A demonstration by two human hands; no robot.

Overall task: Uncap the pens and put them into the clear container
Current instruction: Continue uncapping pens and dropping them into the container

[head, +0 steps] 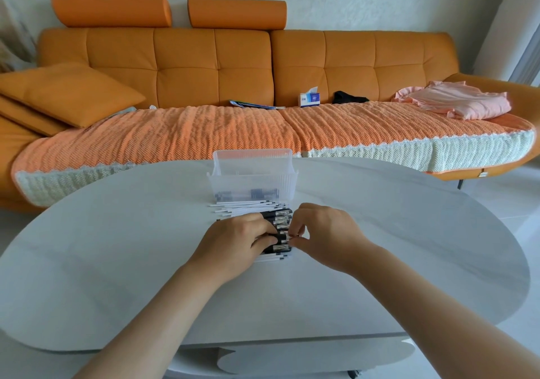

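While the left hand (233,241) fingers (263,239) curl round one black pen (277,246) in the row (280,220) lying just before the clear container (252,180), the right hand (324,232) fingers (302,242) pinch that pen's end.

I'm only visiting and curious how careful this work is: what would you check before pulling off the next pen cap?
1. Row steadied: left hand holds the pens on the table, ok.
2. Grip: right hand pinches one cap, ok.
3. Cap already loose: cannot tell.
4. The container stands upright and open behind the pens, ok.
5. Room inside it: ok, only a few dark pieces at the bottom.
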